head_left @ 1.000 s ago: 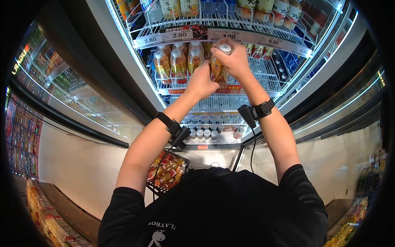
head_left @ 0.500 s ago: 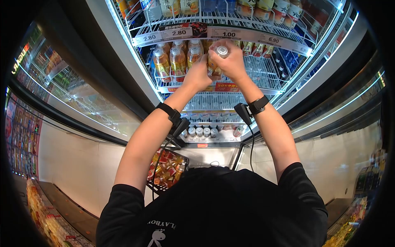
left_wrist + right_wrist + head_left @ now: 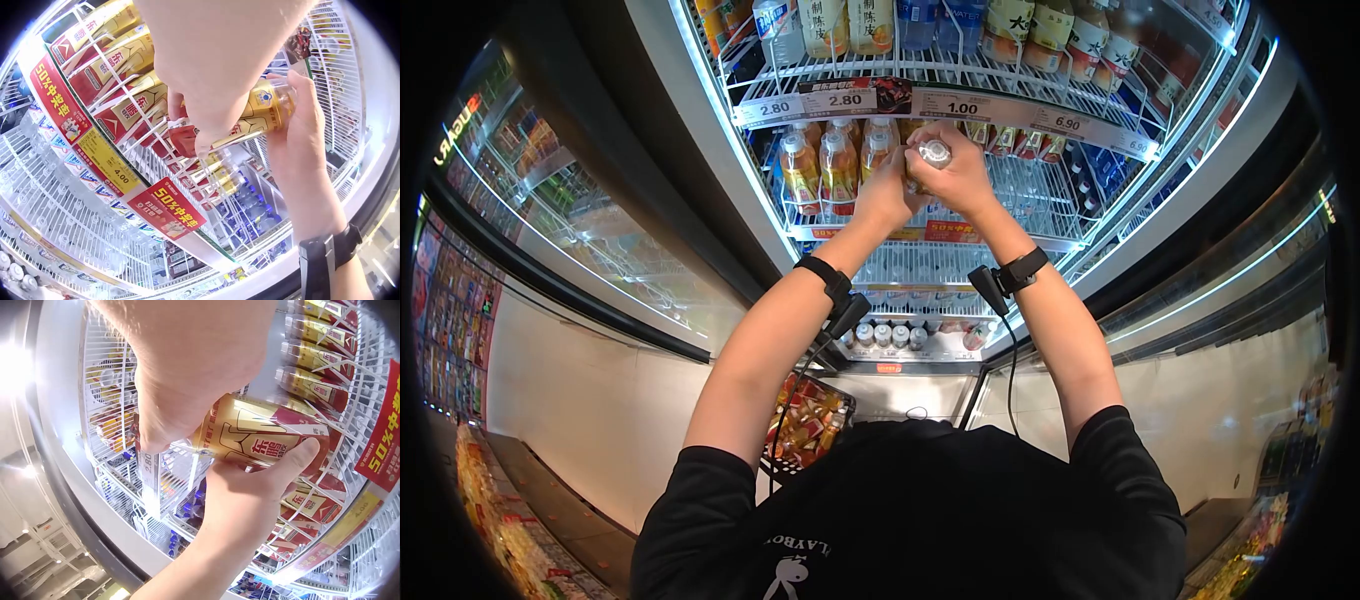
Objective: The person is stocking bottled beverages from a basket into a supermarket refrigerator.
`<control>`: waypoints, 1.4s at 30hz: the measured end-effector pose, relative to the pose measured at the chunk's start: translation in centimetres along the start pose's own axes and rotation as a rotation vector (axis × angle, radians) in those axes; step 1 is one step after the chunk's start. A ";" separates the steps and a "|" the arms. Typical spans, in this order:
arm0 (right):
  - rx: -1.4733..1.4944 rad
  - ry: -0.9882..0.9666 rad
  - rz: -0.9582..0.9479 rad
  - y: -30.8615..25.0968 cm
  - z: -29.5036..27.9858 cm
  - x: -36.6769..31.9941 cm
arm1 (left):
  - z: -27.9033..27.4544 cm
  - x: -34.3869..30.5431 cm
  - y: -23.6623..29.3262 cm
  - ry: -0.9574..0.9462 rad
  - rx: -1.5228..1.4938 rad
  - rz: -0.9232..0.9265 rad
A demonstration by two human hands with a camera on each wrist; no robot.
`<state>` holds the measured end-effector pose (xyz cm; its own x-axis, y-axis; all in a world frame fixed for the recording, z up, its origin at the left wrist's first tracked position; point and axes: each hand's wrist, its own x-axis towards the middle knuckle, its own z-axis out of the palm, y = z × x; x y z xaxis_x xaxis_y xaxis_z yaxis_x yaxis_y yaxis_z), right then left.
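A golden drink bottle with a red lower label (image 3: 256,112) (image 3: 265,434) is held between both hands in front of the fridge shelf. My left hand (image 3: 887,196) (image 3: 250,487) grips its lower part, thumb across the label. My right hand (image 3: 958,178) (image 3: 300,122) grips the neck end, and the clear cap (image 3: 935,152) points up toward the head camera. Similar bottles (image 3: 838,172) (image 3: 122,78) stand in rows on the wire shelf just left of the hands. In the head view the hands hide most of the held bottle.
Price labels (image 3: 846,100) run along the shelf edge above the hands. A lower shelf holds white-capped bottles (image 3: 883,334). A black basket of packaged drinks (image 3: 810,425) sits on the floor at left. Glass doors (image 3: 615,235) stand open on both sides.
The held bottle has shifted left and closer to the shelf's bottle row, with less of its body showing between the hands. Both hands moved with it, still gripping. The head view has tilted slightly.
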<state>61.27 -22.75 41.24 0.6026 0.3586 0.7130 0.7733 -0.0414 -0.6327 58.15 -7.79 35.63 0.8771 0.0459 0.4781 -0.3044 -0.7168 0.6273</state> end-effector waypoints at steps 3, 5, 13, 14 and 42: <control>-0.014 -0.030 0.029 0.6 0.0 0.1 | 0.4 0.4 -0.7 -0.013 0.077 0.026; -0.036 -0.025 -0.026 0.9 0.0 -0.1 | 0.7 0.5 -0.9 0.012 0.057 0.049; -0.037 -0.037 -0.032 1.6 -0.1 -0.3 | 1.5 0.5 -1.1 0.056 0.018 0.046; -0.036 -0.038 -0.029 1.7 0.0 -0.4 | 1.6 0.5 -1.1 0.043 -0.007 0.032; -0.062 -0.040 0.062 5.2 1.0 0.0 | -3.9 1.4 -0.4 0.089 0.443 0.346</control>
<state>65.05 -22.07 37.68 0.6425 0.3908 0.6591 0.7458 -0.1216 -0.6549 58.08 -4.68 38.47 0.7135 -0.1984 0.6720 -0.3664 -0.9231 0.1165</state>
